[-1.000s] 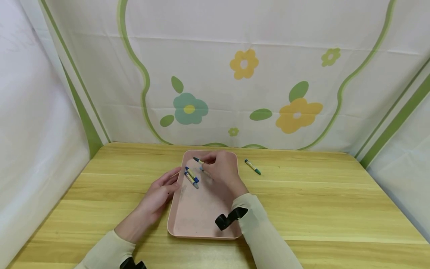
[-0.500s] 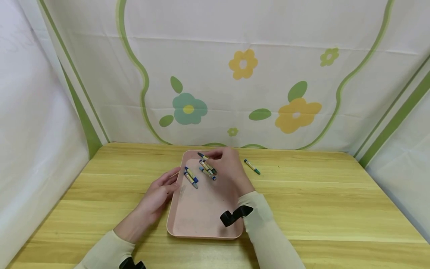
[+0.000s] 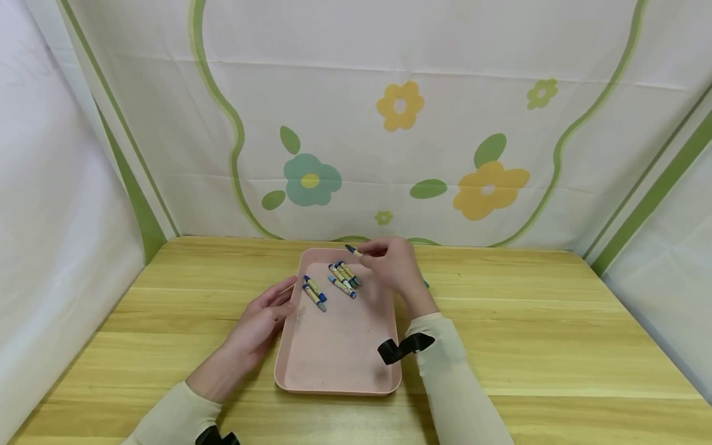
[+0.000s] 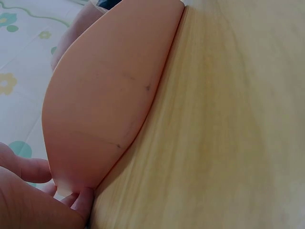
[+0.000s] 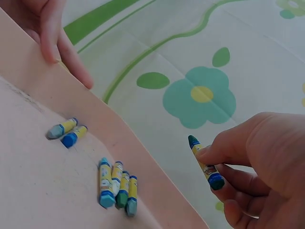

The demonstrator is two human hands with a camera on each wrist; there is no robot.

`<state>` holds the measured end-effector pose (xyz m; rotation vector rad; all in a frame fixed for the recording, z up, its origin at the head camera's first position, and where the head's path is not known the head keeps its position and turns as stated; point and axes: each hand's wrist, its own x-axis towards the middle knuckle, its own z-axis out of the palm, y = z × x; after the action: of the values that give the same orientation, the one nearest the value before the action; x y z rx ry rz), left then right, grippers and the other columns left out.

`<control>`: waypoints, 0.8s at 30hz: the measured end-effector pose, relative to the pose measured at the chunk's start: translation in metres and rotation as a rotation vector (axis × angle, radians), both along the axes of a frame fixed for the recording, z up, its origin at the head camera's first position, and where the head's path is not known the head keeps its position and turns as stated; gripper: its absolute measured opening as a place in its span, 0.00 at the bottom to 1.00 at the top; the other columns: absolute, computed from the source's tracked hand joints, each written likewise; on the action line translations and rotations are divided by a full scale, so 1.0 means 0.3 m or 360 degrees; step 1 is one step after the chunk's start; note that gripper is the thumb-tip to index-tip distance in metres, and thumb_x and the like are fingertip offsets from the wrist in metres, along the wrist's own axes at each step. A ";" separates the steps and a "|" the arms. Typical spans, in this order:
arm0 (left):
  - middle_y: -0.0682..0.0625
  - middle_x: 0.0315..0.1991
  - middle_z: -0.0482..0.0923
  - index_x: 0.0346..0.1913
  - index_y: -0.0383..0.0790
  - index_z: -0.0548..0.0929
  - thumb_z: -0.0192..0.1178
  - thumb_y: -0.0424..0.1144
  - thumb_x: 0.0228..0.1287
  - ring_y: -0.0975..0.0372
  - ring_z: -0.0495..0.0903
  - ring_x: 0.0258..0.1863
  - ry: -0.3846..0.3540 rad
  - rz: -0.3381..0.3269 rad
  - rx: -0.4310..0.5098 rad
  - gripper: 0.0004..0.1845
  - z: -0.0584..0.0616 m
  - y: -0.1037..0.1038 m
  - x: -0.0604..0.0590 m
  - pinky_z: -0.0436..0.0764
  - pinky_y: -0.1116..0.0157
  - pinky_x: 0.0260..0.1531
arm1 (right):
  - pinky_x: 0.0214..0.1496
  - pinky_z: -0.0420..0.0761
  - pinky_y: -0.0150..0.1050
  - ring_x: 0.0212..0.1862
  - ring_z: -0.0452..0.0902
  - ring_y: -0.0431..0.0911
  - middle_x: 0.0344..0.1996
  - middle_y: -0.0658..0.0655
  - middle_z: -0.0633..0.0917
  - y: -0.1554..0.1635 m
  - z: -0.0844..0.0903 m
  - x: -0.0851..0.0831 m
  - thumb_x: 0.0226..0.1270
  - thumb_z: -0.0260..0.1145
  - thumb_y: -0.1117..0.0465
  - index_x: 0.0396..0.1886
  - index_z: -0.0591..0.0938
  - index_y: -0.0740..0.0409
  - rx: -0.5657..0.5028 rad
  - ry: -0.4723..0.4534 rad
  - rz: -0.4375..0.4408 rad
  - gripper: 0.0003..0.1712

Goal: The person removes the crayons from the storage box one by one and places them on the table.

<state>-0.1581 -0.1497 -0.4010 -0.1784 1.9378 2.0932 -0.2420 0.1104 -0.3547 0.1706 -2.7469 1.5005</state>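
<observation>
Between thumb and fingers my right hand (image 3: 394,264) pinches a dark green crayon (image 5: 208,168) with a yellow wrapper, raised over the far right corner of the pink tray (image 3: 338,355). My left hand (image 3: 260,316) holds the tray's left wall, thumb at the rim and fingers outside, as the left wrist view also shows. Inside the tray lie a pair of crayons (image 3: 314,293) near the left wall and a group of several crayons (image 5: 118,187) in blue and green shades, side by side toward the far end.
Another crayon (image 3: 426,284) lies on the wooden table (image 3: 545,334) right of the tray, mostly hidden behind my right hand; only its green tip shows. White flowered cloth (image 3: 356,142) closes off the back and both sides of the table.
My right hand has moved right and away with its crayon, from over the crayon group to the tray's far right corner. The group now shows fully. My left hand stays on the tray.
</observation>
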 end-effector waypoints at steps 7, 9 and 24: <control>0.42 0.85 0.57 0.84 0.46 0.60 0.52 0.30 0.78 0.50 0.63 0.82 0.0000 -0.0005 -0.0018 0.35 -0.003 -0.004 -0.001 0.68 0.56 0.74 | 0.49 0.87 0.42 0.50 0.87 0.51 0.51 0.56 0.92 0.059 0.003 -0.011 0.70 0.74 0.60 0.49 0.93 0.53 -0.0004 0.0036 -0.0012 0.11; 0.43 0.86 0.57 0.84 0.46 0.61 0.52 0.31 0.78 0.50 0.63 0.82 -0.0001 -0.0005 -0.0022 0.35 -0.003 -0.005 -0.001 0.70 0.59 0.73 | 0.49 0.87 0.42 0.50 0.87 0.51 0.51 0.56 0.92 0.076 0.001 -0.014 0.70 0.74 0.60 0.49 0.93 0.54 -0.0010 0.0048 -0.0030 0.11; 0.43 0.86 0.56 0.85 0.47 0.60 0.51 0.31 0.79 0.50 0.61 0.83 -0.0013 -0.0005 -0.0011 0.35 0.002 -0.002 0.000 0.64 0.52 0.78 | 0.44 0.84 0.37 0.48 0.87 0.51 0.48 0.58 0.93 0.185 -0.025 -0.040 0.69 0.73 0.59 0.49 0.93 0.53 0.0010 0.0036 -0.0155 0.11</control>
<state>-0.1582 -0.1503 -0.4004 -0.1853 1.9395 2.0808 -0.2541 0.1659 -0.3621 0.0523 -2.6999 1.4573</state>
